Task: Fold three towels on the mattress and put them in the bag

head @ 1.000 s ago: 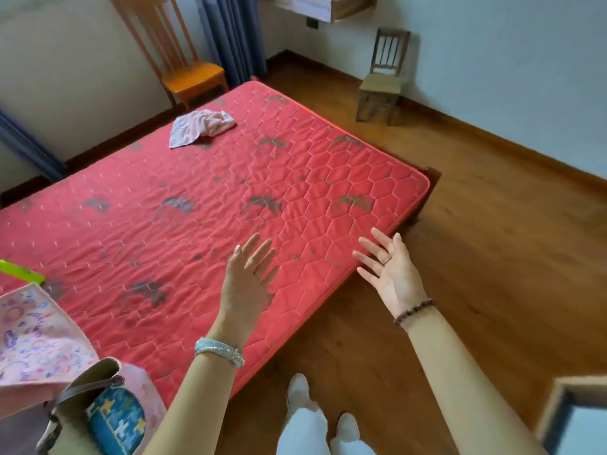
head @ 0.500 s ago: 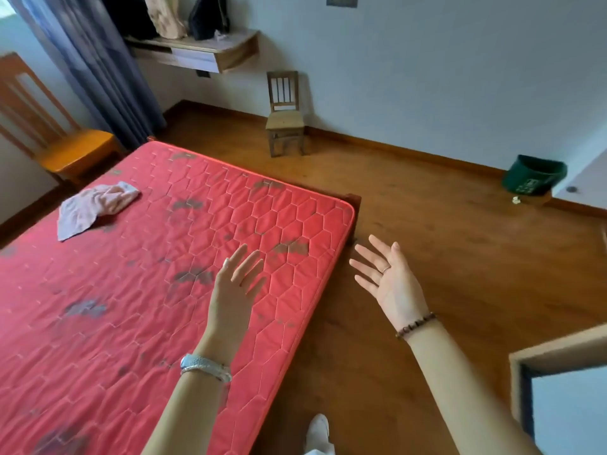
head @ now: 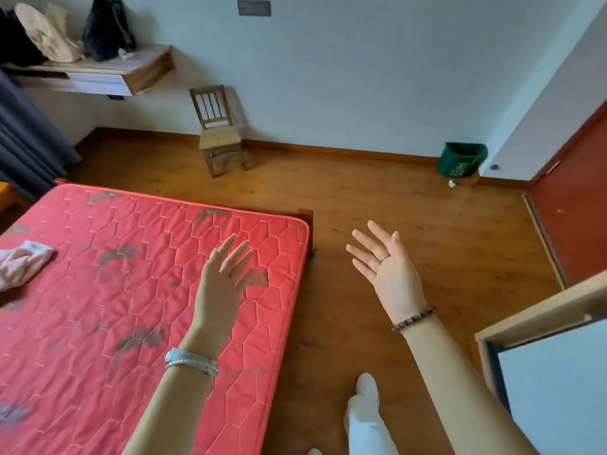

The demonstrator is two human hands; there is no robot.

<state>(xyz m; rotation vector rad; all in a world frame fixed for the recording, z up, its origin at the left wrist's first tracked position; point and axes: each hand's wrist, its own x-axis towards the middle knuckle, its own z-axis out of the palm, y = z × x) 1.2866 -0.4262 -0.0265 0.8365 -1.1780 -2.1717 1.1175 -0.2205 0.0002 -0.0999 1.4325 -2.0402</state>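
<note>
A red quilted mattress fills the lower left of the head view. One crumpled pink towel lies on it at the far left edge of the frame, partly cut off. My left hand hovers over the mattress near its right side, fingers straight, holding nothing. Out over the wooden floor, to the right of the mattress corner, my right hand is raised with its palm showing and fingers spread, also empty. No bag is in view.
A small wooden chair stands by the far wall. A green bin sits in the right corner beside a red door. A wall shelf carries bags. A framed panel juts in at the lower right. My feet are on the floor.
The view has swung right and up: the bag at lower left and the orange chair left the frame, the towel slid to the left edge. Both hands stay raised and empty.
</note>
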